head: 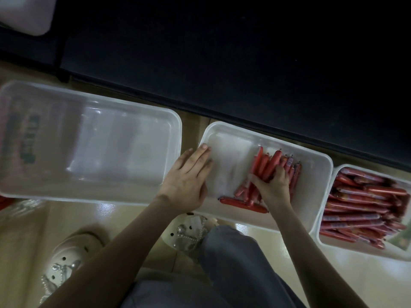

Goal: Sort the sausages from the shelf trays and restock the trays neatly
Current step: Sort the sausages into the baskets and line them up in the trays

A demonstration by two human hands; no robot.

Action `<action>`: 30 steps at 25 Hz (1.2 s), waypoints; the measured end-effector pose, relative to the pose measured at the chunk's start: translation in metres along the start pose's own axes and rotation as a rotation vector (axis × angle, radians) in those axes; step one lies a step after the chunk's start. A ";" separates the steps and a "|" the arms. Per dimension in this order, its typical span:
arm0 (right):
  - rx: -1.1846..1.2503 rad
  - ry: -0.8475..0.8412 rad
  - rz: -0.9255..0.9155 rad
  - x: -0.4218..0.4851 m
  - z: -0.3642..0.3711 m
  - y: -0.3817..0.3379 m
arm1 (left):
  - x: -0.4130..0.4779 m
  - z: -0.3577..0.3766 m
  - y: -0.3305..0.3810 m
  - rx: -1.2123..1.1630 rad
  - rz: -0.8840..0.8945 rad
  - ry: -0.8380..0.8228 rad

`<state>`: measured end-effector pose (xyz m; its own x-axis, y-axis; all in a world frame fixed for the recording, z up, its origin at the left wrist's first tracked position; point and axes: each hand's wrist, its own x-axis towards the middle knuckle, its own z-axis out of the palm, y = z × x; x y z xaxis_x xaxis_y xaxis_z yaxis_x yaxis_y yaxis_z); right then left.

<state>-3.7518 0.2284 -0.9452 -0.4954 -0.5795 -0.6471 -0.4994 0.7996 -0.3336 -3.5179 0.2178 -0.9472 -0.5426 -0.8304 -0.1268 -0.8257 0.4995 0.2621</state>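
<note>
Three white plastic trays sit on the floor in front of me. The middle tray point(315, 190) holds a loose bunch of red sausages point(264, 165) in its right half; one more red sausage point(242, 202) lies crosswise near its front wall. My right hand point(274, 187) rests on that bunch with its fingers curled round several sausages. My left hand point(189, 181) lies flat with straight fingers on the middle tray's left rim. The right tray point(324, 238) is packed with red sausages point(360, 207). The large left tray point(89, 150) looks empty inside.
A dark shelf base point(244, 63) runs behind the trays. Another white tray corner point(24, 14) shows at top left. My knees and white clogs point(71, 254) are on the glossy beige floor below the trays. Something red point(3, 202) peeks out at the left edge.
</note>
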 end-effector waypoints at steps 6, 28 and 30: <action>-0.116 0.078 0.170 0.001 -0.007 -0.002 | 0.000 0.002 0.000 -0.012 0.010 0.003; 0.041 -0.125 -0.038 -0.026 -0.005 -0.065 | 0.010 -0.035 -0.006 -0.683 -0.111 0.159; 0.227 -0.218 -0.061 -0.048 -0.031 -0.089 | 0.018 -0.072 -0.002 -1.023 -0.301 0.006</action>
<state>-3.7057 0.1800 -0.8627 -0.2934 -0.5998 -0.7444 -0.3402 0.7932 -0.5050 -3.5153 0.1842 -0.8808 -0.3349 -0.8875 -0.3165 -0.4022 -0.1691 0.8998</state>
